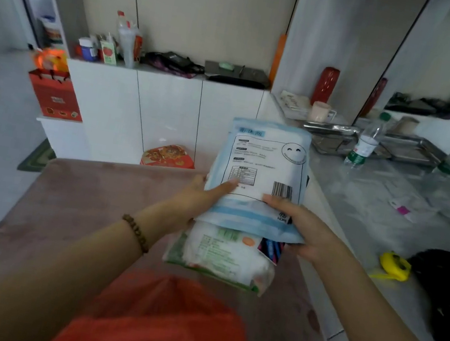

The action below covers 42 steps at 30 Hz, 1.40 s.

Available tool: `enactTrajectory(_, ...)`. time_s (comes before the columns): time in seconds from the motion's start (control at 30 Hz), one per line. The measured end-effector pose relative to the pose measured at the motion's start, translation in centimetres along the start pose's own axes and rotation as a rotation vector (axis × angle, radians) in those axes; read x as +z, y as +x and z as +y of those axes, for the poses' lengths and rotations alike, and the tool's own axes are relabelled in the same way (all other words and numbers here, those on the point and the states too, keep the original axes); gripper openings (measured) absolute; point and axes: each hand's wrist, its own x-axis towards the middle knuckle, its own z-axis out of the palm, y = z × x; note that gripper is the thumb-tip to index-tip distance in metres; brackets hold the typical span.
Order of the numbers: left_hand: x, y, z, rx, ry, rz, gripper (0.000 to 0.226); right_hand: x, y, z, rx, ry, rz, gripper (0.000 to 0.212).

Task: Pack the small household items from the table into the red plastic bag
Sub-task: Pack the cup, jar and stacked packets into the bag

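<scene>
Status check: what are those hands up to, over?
Holding packet stack, left hand and right hand both. On top, blue packet. Nearer wearer, red bag; nothing between.

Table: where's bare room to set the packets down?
Bare: pink table left of the left hand, from the red bag up to the far edge. Crowded: right counter, bottle and metal trays at its far end, tape measure and black bag nearer.

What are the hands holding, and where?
The left hand grips the blue packet at its lower left edge, the right hand at its lower right corner; a green packet is stacked beneath.
</scene>
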Motion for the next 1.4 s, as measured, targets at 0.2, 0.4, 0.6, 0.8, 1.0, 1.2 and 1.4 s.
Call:
enactTrajectory(0.2,0.3,-12.9,-0.5,0.167,0.026,0.111,0.03,6.1,-10.1,0.9,-0.005,-0.014,-0.017,0.027)
enactTrajectory(0.4,-0.8,-23.3,-4.9,0.109,0.04,0.186,0.054,10.1,-17.0,7.1,0.101,-0.027,0.01,0.045)
enactTrajectory(0.6,-4.2,-31.6,-9.4,0.189,0.118,0.202,0.038,12.0,-22.1,12.9,0.129,0.095,0.009,0.026)
enactTrajectory(0.8,-8.0,-36.6,-17.0,0.276,0.395,0.564,0.034,12.4,-25.0,16.8,0.185,0.095,-0.024,0.061)
enactTrajectory(1.0,-7.5,-37.5,-22.1,0.101,0.529,0.426,0.049,12.0,-25.7,19.3,0.288,0.056,-0.095,0.088)
enactTrajectory(1.2,-8.3,-38.5,-21.8,0.007,0.526,0.413,0.016,12.9,-27.3,20.6,0.33,0.069,-0.121,0.037)
enactTrajectory(1.4,-10.5,-41.2,-21.4,-0.03,0.323,0.269,0.036,15.3,-27.0,22.7,0.342,0.138,-0.021,0.044)
